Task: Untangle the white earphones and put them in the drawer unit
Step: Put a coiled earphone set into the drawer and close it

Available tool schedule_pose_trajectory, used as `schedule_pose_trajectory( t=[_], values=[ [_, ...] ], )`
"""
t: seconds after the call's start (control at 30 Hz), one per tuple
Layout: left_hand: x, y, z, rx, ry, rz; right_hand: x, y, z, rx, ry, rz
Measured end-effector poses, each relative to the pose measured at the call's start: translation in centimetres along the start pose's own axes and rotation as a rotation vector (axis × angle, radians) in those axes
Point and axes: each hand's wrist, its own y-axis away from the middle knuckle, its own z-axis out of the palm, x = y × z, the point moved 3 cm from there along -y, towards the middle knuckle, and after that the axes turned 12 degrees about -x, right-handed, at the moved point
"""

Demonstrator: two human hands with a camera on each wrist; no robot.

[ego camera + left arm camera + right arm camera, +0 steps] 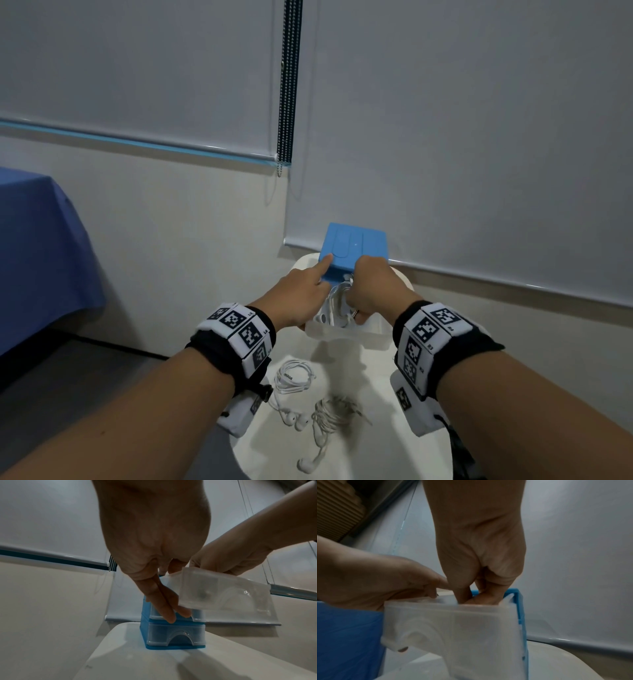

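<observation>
We were tucking a coil of white earphone cable (337,298) into the pulled-out translucent plastic drawer (346,330) of the small blue plastic drawer unit (354,245). To do this well, we judged that the whole coil had to be pressed below the drawer's rim before any push inward, since a loop left proud of the edge would likely catch on the blue frame and pull loose. The unit looked light, so it needed holding firm against that push.

Our right hand (371,287) reached down into the drawer from above, its fingers (471,596) bunched together and curled down inside, apparently bearing on the cable; the wrist view showed them sunk past the rim, though we could not tell whether they pinched the cable or only pressed it. Our left hand (301,296) steadied the unit: the index finger lay straight along the blue top, while from below the other fingers (164,608) lay straight and close together against the front of the middle drawer, beside the open one.

Two more sets of white earphones lay behind on the round white tabletop (376,387), near our wrists: a loose looped pair (291,383) and a tighter grey-white bundle (334,413), just beside each other. Both were not yet stowed.
</observation>
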Motion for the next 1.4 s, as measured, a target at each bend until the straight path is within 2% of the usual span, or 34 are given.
schedule_pose_trajectory(
  t=[0.1,0.17,0.27,0.33,0.37,0.43,0.5,0.57,0.67,0.97,1.13,1.3,1.4],
  values=[
    [-0.1,-0.1,0.0,-0.001,0.014,-0.004,0.1,1.2,-0.7,-0.113,-0.11,-0.035],
    [-0.1,-0.1,0.1,0.0,0.02,-0.008,0.6,2.0,-1.5,-0.107,-0.155,-0.067],
    [-0.3,-0.2,0.1,0.018,0.04,-0.008,2.4,3.3,-3.0,0.105,-0.162,-0.147],
    [-0.5,-0.3,0.2,0.035,0.051,-0.001,3.9,4.4,-3.2,0.2,-0.198,-0.294],
    [-0.6,-0.4,0.3,0.045,0.056,0.005,4.4,5.2,-2.9,0.155,-0.207,-0.377],
    [-0.8,-0.4,0.5,0.066,0.076,0.015,5.2,6.2,-0.9,0.003,-0.063,-0.455],
    [-1.0,-0.3,0.7,0.082,0.094,0.017,5.8,6.4,1.1,-0.015,0.119,-0.438],
    [-1.2,-0.3,0.6,0.105,0.062,-0.008,6.3,6.1,1.8,0.093,0.148,-0.418],
    [-1.5,-0.4,0.2,0.147,-0.003,-0.041,6.7,5.4,1.4,0.163,0.049,-0.377],
    [-1.0,-0.8,0.3,0.184,0.047,0.049,5.4,-0.7,-0.3,0.184,-0.183,-0.303],
    [-0.8,-1.1,-0.1,0.19,0.039,0.065,6.1,-2.3,0.2,0.294,-0.296,-0.311],
    [-0.9,-1.2,0.2,0.246,-0.007,0.025,7.0,-2.7,-0.1,0.267,-0.315,-0.315],
    [-0.2,-1.3,0.9,0.272,0.157,0.002,7.2,-2.6,-0.5,0.239,-0.325,-0.294]
  ],
)
